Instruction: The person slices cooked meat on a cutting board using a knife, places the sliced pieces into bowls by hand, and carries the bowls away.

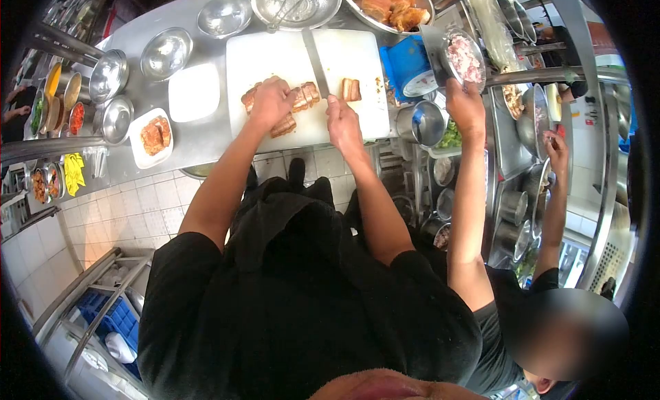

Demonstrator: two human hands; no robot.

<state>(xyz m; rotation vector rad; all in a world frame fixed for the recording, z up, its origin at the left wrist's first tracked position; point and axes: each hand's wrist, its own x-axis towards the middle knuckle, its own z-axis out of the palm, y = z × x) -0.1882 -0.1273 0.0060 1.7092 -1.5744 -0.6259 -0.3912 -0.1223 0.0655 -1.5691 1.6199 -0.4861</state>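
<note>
My right hand [344,126] is closed round the handle of a long kitchen knife [316,63], whose blade points away from me over the white cutting board [357,46]. My left hand [271,102] has its fingers curled down on cooked pork belly [283,126], partly covering it. Cut pork belly slices [305,96] lie between my left hand and the knife. To the right of the blade, a separate pork belly chunk [351,90] rests on the board.
Left of the board are a white dish of pork slices [155,137], a white plate [194,93] and steel bowls [166,53]. A bowl of large pork pieces [392,8] stands behind, near a blue scale [416,73]. At right, a co-worker's hand [465,110] holds a bowl of pale meat [465,58].
</note>
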